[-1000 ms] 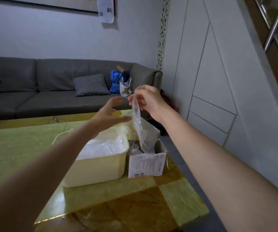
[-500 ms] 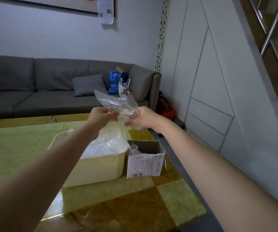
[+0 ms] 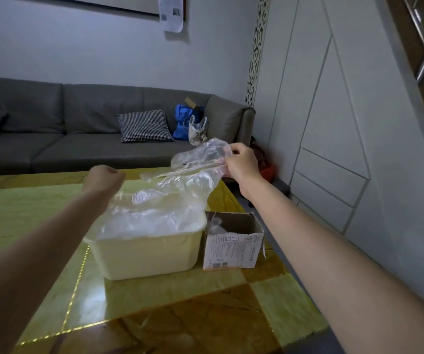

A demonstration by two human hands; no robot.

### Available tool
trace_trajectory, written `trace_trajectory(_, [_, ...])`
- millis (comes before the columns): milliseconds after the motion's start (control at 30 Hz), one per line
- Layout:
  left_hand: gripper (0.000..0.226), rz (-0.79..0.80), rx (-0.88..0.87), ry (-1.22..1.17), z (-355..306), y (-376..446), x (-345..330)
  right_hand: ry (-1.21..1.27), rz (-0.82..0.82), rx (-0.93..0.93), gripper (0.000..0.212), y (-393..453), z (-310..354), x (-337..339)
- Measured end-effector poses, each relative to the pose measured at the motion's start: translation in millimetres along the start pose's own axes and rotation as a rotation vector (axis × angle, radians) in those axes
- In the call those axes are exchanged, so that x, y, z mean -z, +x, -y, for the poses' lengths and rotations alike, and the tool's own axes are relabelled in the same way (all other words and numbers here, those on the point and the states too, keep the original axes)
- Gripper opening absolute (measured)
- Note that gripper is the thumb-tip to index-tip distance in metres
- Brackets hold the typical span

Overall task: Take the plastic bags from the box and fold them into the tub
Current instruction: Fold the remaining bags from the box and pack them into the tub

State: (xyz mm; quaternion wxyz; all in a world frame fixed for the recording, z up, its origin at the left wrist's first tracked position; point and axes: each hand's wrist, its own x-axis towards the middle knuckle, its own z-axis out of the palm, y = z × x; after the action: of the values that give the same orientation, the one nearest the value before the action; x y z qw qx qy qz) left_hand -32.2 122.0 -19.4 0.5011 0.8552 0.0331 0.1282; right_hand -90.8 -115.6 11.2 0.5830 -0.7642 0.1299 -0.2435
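Note:
A clear plastic bag point(image 3: 180, 180) is stretched in the air above the pale yellow tub point(image 3: 144, 254). My left hand point(image 3: 105, 181) is closed on the bag's left end, over the tub's back left. My right hand point(image 3: 241, 162) pinches the bag's right end, higher up and beyond the box. The tub holds several crumpled clear bags point(image 3: 149, 221). A small open cardboard box point(image 3: 232, 249) stands right beside the tub on its right, with a bit of plastic showing inside.
Tub and box sit on a yellow-green glossy table point(image 3: 154, 302) whose right edge runs just past the box. Behind it is a grey sofa point(image 3: 52, 139) with a checked cushion point(image 3: 143, 126) and a blue bag point(image 3: 184, 121). White panelled wall at the right.
My hands, close together half a second ago, have moved apart and spread the bag wide. A second ago only my right hand held it, hanging above the box.

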Motion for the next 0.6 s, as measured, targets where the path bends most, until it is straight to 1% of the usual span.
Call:
trace_trajectory(67, [0.016,-0.155,-0.088,0.072,-6,5,8,0.13,0.007,-0.016,0.029,-6,-3,-16])
trace_trajectory(100, [0.021,-0.181,-0.164,0.088,-11,4,9,0.166,0.007,-0.027,0.032,-10,-6,-27])
trace_trajectory(133, [0.025,-0.175,-0.261,0.106,-18,1,9,0.193,0.014,-0.046,0.035,-13,-10,-38])
trace_trajectory(167, [0.028,-0.144,-0.378,0.137,-24,-2,9,0.229,0.032,-0.075,0.038,-17,-15,-50])
trace_trajectory(233, [0.035,0.021,-0.616,0.238,-31,-12,4,0.378,0.104,-0.152,0.044,-26,-23,-65])
trace_trajectory(300, [0.051,0.221,-0.734,0.427,-31,-18,-2,0.528,0.194,-0.194,0.048,-33,-26,-78])
trace_trajectory(333, [0.058,0.288,-0.746,0.511,-27,-18,-4,0.571,0.232,-0.2,0.051,-34,-26,-85])
trace_trajectory(367, [0.063,0.315,-0.742,0.559,-25,-18,-6,0.607,0.256,-0.196,0.054,-35,-25,-89])
trace_trajectory(433, [0.065,0.279,-0.744,0.569,-21,-17,-5,0.674,0.262,-0.203,0.055,-34,-23,-95])
trace_trajectory(500, [0.067,0.233,-0.776,0.6,-16,-15,-4,0.658,0.234,-0.221,0.053,-31,-27,-95])
trace_trajectory(533, [0.068,0.251,-0.778,0.659,-11,-14,-4,0.576,0.224,-0.233,0.052,-30,-31,-93])
trace_trajectory(567, [0.07,0.304,-0.762,0.741,-4,-12,-4,0.432,0.222,-0.236,0.051,-30,-37,-92])
trace_trajectory(600, [0.072,0.382,-0.726,0.828,3,-11,-7,0.239,0.229,-0.222,0.052,-30,-43,-90])
